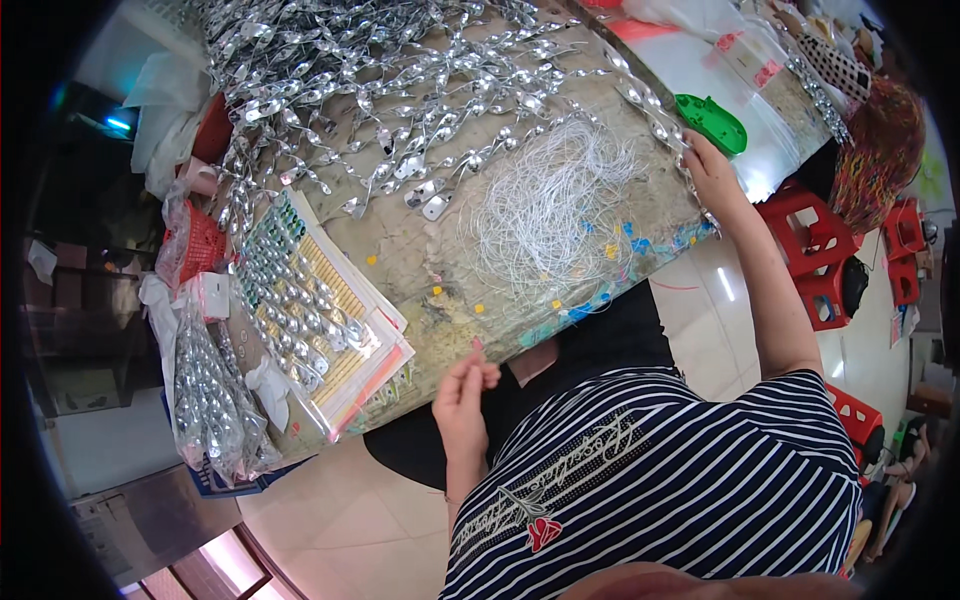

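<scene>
At the right side of the table, my right hand (712, 178) is closed on the near end of a long silver twisted strand (650, 108), which runs away toward the far edge. My left hand (463, 397) is by the table's near edge with thumb and fingertips pinched together; whatever is in the pinch is too small to make out. Between the hands lies a loose tangle of thin white cord (555, 205). Many more silver twisted strands (400, 120) are heaped across the far left of the table.
At left, silver twisted pieces (300, 315) lie on a stack of papers (375, 345). Beside it hangs a plastic bag of silver pieces (210, 400), near a red basket (198, 245). A green tray (712, 122) sits beyond my right hand. Red stools (815, 245) stand right of the table.
</scene>
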The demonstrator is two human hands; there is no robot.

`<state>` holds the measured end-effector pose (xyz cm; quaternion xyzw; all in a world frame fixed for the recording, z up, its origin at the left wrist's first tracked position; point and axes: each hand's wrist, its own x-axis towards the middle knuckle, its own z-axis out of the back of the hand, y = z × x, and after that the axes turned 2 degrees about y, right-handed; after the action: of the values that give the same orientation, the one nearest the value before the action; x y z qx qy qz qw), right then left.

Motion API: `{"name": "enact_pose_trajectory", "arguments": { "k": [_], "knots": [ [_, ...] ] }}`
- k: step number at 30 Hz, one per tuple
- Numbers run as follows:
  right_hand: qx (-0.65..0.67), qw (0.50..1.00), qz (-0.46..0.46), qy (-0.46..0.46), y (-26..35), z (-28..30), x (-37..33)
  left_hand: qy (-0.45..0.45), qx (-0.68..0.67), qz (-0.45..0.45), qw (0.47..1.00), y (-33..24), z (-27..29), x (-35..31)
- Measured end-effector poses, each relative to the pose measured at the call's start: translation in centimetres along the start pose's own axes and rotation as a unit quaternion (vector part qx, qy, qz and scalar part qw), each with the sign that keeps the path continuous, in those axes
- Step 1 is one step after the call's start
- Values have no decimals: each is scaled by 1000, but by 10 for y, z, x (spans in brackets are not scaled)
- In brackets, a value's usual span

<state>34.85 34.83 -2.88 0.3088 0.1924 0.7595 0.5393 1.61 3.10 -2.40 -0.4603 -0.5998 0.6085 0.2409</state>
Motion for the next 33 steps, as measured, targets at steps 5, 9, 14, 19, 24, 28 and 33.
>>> {"name": "enact_pose_trajectory", "arguments": {
  "k": [5,9,14,19,24,28,33],
  "knots": [
    [-79,996,-28,11,-44,-1,-5,24,23,55,998,11,18,-24],
    [-209,978,14,-3,-56,-7,-11,-6,18,70,997,20,31,-34],
    [-308,943,95,-83,-47,0,-5,-3,23,98,995,24,34,-33],
    [-79,984,157,33,80,-33,26,-2,13,106,994,31,40,-39],
    [-37,946,322,29,160,-132,50,-5,25,90,996,32,40,-41],
    [-137,942,300,59,167,-173,84,-26,34,83,996,32,48,-52],
    [-176,930,305,104,169,-162,102,-73,5,83,994,46,59,-69]
  ]
}}
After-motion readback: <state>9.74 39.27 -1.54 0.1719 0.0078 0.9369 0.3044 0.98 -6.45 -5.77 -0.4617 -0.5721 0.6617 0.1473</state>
